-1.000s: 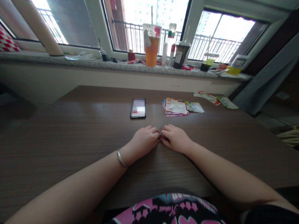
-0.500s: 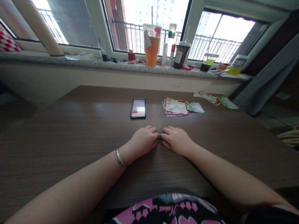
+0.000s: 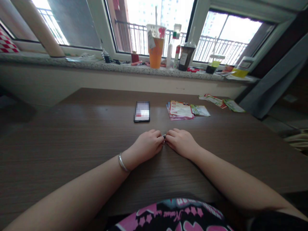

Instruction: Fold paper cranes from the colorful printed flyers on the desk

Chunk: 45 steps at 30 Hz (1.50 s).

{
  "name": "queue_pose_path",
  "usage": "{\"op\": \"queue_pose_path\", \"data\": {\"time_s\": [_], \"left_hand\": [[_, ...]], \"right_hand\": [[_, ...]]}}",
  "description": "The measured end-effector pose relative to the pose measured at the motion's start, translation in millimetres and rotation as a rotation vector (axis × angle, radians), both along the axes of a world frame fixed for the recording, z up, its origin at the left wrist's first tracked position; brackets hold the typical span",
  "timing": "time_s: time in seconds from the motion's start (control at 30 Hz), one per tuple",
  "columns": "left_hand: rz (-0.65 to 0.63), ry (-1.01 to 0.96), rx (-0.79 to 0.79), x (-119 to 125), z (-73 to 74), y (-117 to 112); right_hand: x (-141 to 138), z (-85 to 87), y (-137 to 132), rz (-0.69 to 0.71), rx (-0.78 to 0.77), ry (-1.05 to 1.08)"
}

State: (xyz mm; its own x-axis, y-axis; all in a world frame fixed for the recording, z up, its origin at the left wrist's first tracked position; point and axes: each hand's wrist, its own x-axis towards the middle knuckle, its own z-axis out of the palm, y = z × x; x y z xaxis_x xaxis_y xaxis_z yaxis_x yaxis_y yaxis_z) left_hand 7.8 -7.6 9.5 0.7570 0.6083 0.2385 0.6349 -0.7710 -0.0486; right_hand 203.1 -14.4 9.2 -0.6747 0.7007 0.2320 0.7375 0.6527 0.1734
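Observation:
My left hand [image 3: 147, 144] and my right hand [image 3: 181, 142] rest knuckles-up on the dark wooden table [image 3: 72, 134], fingertips meeting in the middle. Both are curled closed and pinch a tiny object [image 3: 164, 138] between them, too small and hidden to name. A silver bangle [image 3: 121, 163] sits on my left wrist. A phone [image 3: 142, 111] lies flat just beyond my hands. To its right lies a stack of printed cards [image 3: 181, 109].
More leaflets [image 3: 221, 102] lie at the table's far right. The stone windowsill [image 3: 96, 65] holds an orange drink cup [image 3: 156, 46], a dark drink cup [image 3: 185, 56], bottles, a small green-lidded cup [image 3: 215, 62] and clutter. A grey curtain [image 3: 274, 80] hangs at right.
My hands have stayed together at the same spot, with only slight fingertip shifts around the tiny object.

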Motion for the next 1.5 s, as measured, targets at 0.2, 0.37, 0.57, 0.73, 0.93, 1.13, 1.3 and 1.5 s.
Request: {"op": "queue_pose_path", "data": {"time_s": [0.2,0.37,0.57,0.73,0.93,1.13,1.3,1.5], "left_hand": [[-0.02,-0.028,0.004,0.5,1.2,-0.3],[-0.021,-0.041,0.018,0.3,-1.5,2.3],[0.012,-0.04,0.055,0.8,-3.8,3.6],[0.017,-0.074,0.033,1.6,-8.0,3.7],[-0.008,-0.121,-0.012,1.9,-11.0,5.4],[-0.013,-0.129,-0.037,0.9,-8.1,6.5],[-0.03,-0.15,-0.024,0.8,-8.0,6.6],[-0.03,-0.133,-0.04,-1.5,-4.4,6.4]], "right_hand": [[1.4,-0.8,3.8,-0.019,0.01,-0.001],[3.6,-1.7,6.0,-0.014,0.019,0.006],[1.1,-1.0,2.9,-0.039,-0.013,0.005],[-1.4,0.9,-0.6,-0.076,-0.054,0.048],[-4.7,3.2,-3.4,-0.134,-0.108,0.094],[-5.3,2.7,-2.9,-0.155,-0.093,0.098],[-5.0,2.1,-3.5,-0.18,-0.065,0.095],[-4.3,2.2,-2.3,-0.156,-0.092,0.1]]}}
